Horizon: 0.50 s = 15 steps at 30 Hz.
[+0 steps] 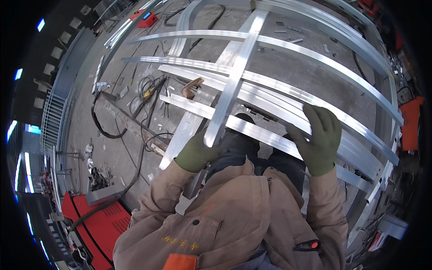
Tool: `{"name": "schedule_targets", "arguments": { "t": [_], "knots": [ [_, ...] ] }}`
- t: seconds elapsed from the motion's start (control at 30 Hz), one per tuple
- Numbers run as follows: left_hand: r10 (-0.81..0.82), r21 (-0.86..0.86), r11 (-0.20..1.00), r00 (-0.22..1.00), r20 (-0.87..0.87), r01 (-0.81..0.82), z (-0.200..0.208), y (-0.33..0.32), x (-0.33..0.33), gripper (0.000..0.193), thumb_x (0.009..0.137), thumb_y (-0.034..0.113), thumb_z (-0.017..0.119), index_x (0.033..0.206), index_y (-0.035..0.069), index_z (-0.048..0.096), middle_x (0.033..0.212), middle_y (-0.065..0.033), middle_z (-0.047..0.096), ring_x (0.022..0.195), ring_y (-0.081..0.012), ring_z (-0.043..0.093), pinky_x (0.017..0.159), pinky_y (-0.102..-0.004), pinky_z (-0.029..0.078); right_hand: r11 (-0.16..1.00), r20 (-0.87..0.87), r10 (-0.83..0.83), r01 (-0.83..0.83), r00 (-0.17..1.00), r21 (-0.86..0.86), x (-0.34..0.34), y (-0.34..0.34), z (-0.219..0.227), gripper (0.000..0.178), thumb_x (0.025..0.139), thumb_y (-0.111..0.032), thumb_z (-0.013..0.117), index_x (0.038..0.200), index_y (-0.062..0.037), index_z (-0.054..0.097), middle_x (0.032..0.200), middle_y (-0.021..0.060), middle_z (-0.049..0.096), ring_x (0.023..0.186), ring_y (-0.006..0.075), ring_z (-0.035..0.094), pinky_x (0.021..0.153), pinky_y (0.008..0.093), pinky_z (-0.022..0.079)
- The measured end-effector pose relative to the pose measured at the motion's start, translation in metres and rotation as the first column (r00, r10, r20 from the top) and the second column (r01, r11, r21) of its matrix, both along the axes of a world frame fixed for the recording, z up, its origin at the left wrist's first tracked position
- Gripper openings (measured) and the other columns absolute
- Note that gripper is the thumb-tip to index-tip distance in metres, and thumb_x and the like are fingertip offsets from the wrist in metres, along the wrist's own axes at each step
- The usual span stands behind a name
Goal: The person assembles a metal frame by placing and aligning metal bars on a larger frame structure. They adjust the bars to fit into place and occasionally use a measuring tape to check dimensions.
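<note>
My left hand (195, 154), in a green work glove, is closed around the near end of a shiny rectangular metal bar (237, 74). That bar slants away from me, across several long silvery metal strips. My right hand (320, 137), gloved the same way, has thumb and fingers spread apart and appears to hold nothing. It is over the nearest strip (265, 136) and a wider pale metal profile (270, 104); whether it touches either cannot be made out. Farther off, a thin curved-looking strip (310, 51) passes under or against the bar.
A brown-handled tool (192, 88) lies left of the bar, near tangled cables (146, 92) and a rusty beam (130, 121). A red machine (96, 229) stands at lower left, with a smaller red box (146, 19) at the far left. Metal scraps lie on the concrete floor (306, 67).
</note>
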<state>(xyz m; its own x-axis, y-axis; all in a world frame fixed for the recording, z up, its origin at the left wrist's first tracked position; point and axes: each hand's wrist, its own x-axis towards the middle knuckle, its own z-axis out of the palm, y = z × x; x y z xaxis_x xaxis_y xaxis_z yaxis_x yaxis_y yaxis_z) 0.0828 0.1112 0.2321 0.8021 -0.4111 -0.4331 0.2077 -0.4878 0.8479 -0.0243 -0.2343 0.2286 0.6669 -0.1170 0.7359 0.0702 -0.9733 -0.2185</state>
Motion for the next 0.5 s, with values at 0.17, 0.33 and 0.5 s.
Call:
{"name": "schedule_targets", "arguments": {
  "t": [0.17,0.33,0.5],
  "knots": [
    [-0.042,0.132,0.991,0.995,0.085,0.031,-0.014,0.005,-0.011,0.053,0.098,0.019,0.085,0.144,-0.002,0.072,0.087,-0.0083,0.079,0.074,-0.0173,0.074,0.067,-0.0343,0.058,0.990,-0.089,-0.069,0.057,0.994,-0.128,0.046,0.010,0.010,0.057,0.091,-0.041,0.099,0.137,-0.0129,0.083,0.125,0.0068,0.079,0.118,0.0335,0.073,0.100,0.0503,0.059],
    [-0.069,0.080,0.995,0.994,0.082,0.063,-0.030,0.017,-0.017,0.064,0.097,0.020,0.087,0.155,-0.001,0.067,0.100,-0.0147,0.083,0.082,-0.0199,0.078,0.073,-0.0392,0.062,0.991,-0.340,-0.033,-0.013,0.940,-0.133,0.093,0.015,0.009,0.048,0.105,-0.048,0.086,0.135,-0.0113,0.079,0.110,0.0142,0.081,0.105,0.0394,0.078,0.093,0.0570,0.059],
    [-0.073,0.116,0.991,0.993,0.094,0.062,-0.037,0.022,-0.027,0.056,0.092,0.027,0.087,0.139,-0.001,0.075,0.109,-0.0269,0.085,0.103,-0.0427,0.084,0.092,-0.0503,0.066,0.998,-0.470,0.000,-0.032,0.883,-0.060,0.078,0.011,-0.006,0.042,0.107,-0.050,0.082,0.101,-0.0104,0.072,0.087,0.0121,0.076,0.082,0.0396,0.076,0.076,0.0545,0.058]
  ]
}}
